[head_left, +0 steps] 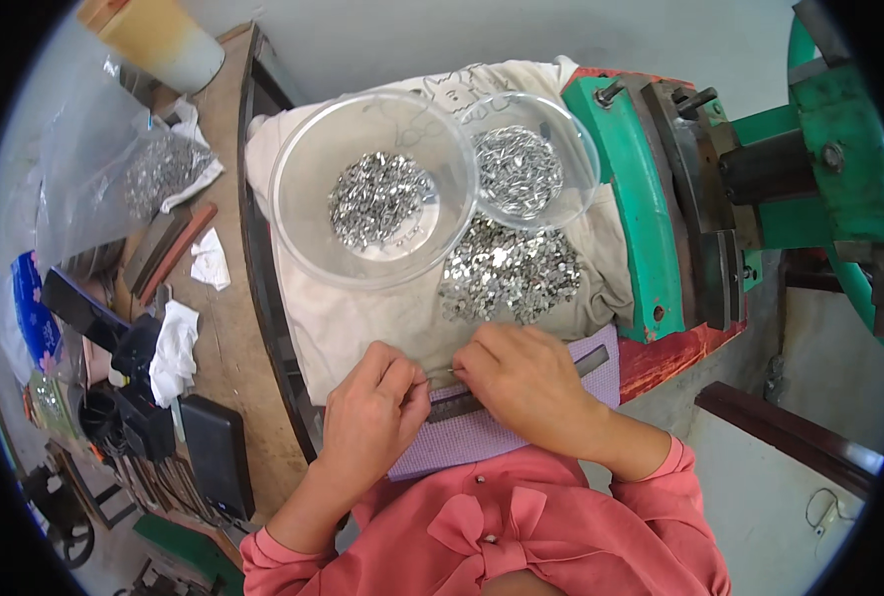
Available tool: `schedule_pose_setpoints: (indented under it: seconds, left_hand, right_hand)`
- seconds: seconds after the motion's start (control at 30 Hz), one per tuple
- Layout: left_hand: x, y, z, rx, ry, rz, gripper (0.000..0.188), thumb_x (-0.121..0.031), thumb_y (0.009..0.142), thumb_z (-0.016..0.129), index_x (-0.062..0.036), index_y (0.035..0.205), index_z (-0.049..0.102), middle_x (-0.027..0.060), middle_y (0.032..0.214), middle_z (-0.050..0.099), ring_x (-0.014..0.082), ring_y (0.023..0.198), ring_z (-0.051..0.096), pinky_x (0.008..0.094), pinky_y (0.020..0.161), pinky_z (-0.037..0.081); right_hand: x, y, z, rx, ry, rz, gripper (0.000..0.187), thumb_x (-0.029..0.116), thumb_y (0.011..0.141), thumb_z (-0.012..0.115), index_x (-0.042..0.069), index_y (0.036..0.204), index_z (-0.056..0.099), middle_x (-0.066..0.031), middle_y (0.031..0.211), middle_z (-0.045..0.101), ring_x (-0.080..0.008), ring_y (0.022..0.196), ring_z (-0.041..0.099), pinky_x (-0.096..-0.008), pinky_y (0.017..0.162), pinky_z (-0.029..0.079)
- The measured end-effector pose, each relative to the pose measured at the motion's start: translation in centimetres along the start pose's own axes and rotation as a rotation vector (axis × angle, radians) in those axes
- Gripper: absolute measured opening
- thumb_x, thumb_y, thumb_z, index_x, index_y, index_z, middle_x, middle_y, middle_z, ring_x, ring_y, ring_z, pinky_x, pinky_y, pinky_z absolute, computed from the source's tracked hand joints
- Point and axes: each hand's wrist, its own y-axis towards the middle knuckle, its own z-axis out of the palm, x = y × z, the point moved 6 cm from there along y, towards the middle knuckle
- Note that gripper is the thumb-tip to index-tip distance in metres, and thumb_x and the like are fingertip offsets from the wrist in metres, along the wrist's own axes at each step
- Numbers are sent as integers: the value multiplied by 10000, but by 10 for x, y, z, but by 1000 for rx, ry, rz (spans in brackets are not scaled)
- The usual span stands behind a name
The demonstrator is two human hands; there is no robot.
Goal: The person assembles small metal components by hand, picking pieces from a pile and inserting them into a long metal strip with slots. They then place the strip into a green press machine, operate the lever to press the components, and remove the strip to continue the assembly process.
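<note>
My left hand (368, 412) and my right hand (526, 377) face each other over a purple mat (427, 455), fingertips pinched and a small gap between them. A tiny glint shows at my right fingertips; what either pinch holds is too small to name. Beneath the hands a long dark strip (593, 361) lies across the mat, partly covered by my right hand. Just beyond my fingers, a pile of small shiny metal pieces (515, 270) is spread on a pale cloth (313, 338). Behind it stand a large clear plastic tub (298, 214) and a smaller one (583, 164), each holding small metal pieces.
On the right stands a green machine (641, 223) with dark metal plates and a wheel. A wooden bench (233, 348) at left carries a clear bag (164, 174) of metal pieces, crumpled white tissue (176, 348), a black case (214, 452) and a yellowish container (169, 45).
</note>
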Motion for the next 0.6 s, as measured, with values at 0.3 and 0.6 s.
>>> schedule_pose_setpoints:
  seconds: [0.3,0.6]
  left_hand:
    - [-27,10,-21,-32,-118,67,177,18,755,739,-30,885,629,87,883,583,221,630,610,343,578,502]
    - [-90,94,-43,-296,-63,447,168,59,773,723,-29,897,651,71,845,612,154,662,582,273,567,457]
  right_hand:
    - [-15,6,-34,-107,44,-11,87,121,834,600,75,896,561,-91,864,536,-267,753,610,-387,676,475]
    - [-64,40,-111,-561,-217,81,98,89,852,716,66,888,627,-82,830,574,-296,813,612,-424,688,486]
